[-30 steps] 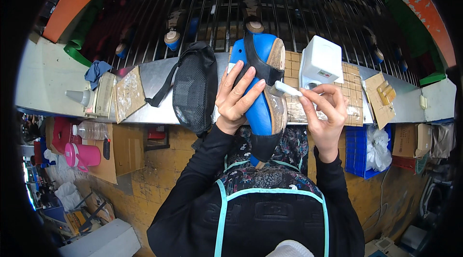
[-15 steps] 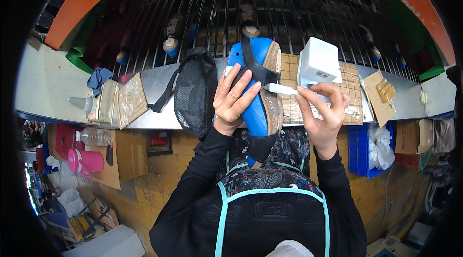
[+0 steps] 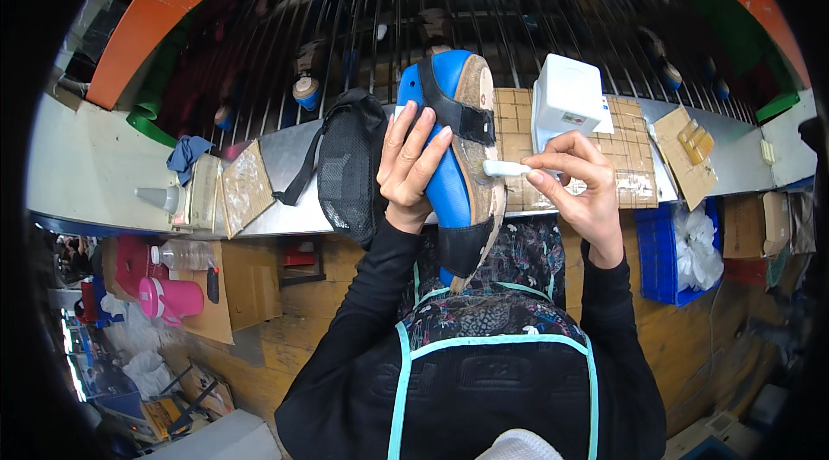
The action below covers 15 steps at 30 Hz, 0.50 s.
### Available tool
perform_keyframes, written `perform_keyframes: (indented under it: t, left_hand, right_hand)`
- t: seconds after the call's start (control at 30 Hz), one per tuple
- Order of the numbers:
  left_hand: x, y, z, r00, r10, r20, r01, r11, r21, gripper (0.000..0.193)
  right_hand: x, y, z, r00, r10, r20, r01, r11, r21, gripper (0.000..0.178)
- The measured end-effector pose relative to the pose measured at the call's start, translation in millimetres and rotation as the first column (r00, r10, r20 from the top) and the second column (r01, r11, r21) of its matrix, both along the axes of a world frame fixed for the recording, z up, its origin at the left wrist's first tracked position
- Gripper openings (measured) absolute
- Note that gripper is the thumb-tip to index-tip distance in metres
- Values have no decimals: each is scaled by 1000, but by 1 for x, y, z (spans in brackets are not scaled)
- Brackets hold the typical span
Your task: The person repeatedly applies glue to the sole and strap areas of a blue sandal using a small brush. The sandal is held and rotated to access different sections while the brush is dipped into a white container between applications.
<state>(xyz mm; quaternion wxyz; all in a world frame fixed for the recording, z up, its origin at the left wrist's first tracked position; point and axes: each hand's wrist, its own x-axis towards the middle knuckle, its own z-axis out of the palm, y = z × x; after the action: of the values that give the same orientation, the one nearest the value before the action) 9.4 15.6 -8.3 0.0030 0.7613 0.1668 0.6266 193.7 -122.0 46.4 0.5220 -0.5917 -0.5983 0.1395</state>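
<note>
Pinching a slim white tool (image 3: 509, 168) between thumb and fingers of the right hand (image 3: 585, 191), with the tip at the sole of a blue shoe (image 3: 452, 194). Gripping that shoe over the table's (image 3: 275, 149) near edge with the left hand (image 3: 408, 168), fingers clasped along the upper. Beside it, a black pouch (image 3: 349, 179); rightward, a white container (image 3: 566, 93) on cardboard (image 3: 633, 168).

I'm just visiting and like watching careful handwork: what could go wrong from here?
The white tool in the right hand has its tip at the sole, close to the black strap, so a slip might touch the strap. The lower end of the blue shoe juts past the bench edge, so it could drop if the left hand loosened. The white container stands near the right hand and could be bumped.
</note>
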Motion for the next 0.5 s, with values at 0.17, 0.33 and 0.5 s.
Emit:
perform_keyframes:
  t: [0.17,0.33,0.5]
  left_hand:
    - [4,0,-1,1000,26,12,-26,1000,-11,30]
    - [9,-2,-3,998,30,51,-29,999,-21,29]
    - [14,-2,-5,995,52,84,-50,998,-27,30]
  right_hand:
    - [-5,-9,-7,1000,-18,-17,19,999,43,15]
    - [-17,-19,-16,993,-81,-90,85,995,50,16]
    - [-28,-29,-20,983,-148,-109,151,988,20,17]
